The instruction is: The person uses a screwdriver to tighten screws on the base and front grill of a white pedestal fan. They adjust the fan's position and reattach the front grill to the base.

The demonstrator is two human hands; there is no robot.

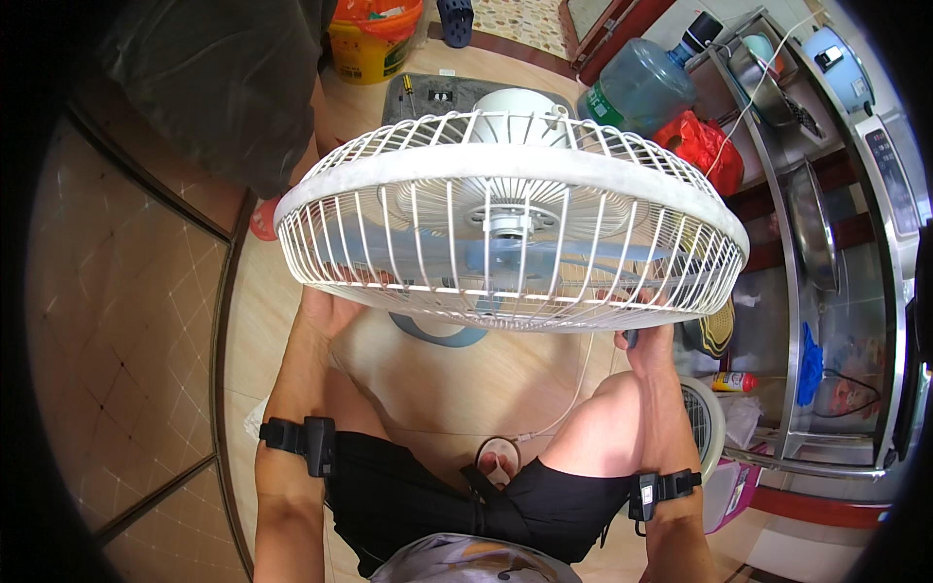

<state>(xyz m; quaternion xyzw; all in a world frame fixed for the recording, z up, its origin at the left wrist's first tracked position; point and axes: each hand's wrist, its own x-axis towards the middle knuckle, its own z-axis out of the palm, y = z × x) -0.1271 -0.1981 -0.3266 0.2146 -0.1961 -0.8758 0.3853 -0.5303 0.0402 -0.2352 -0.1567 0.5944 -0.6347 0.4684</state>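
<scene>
An electric fan with a white wire guard (pixel 510 170) stands in front of me, its front turned toward me. Through the wires show its pale blue blades (pixel 389 248) and, behind them, the white motor housing (pixel 515 112). My left hand (pixel 332 309) is closed at the guard's lower left edge, with its fingers partly behind the wires. At the lower right edge my right hand (pixel 649 340) is likewise closed on the guard. A small dark piece (pixel 631 338) shows by its thumb; I cannot make out what it is. Under the fan a blue-grey curved base (pixel 442 335) is partly visible.
A screwdriver (pixel 408 94) lies on a grey mat (pixel 394 109) behind the fan. A white cord (pixel 581 384) runs over the floor. To the right are a metal rack (pixel 799 321), a water bottle (pixel 641 83) and a red bag (pixel 705 146). A yellow bucket (pixel 364 53) stands far left.
</scene>
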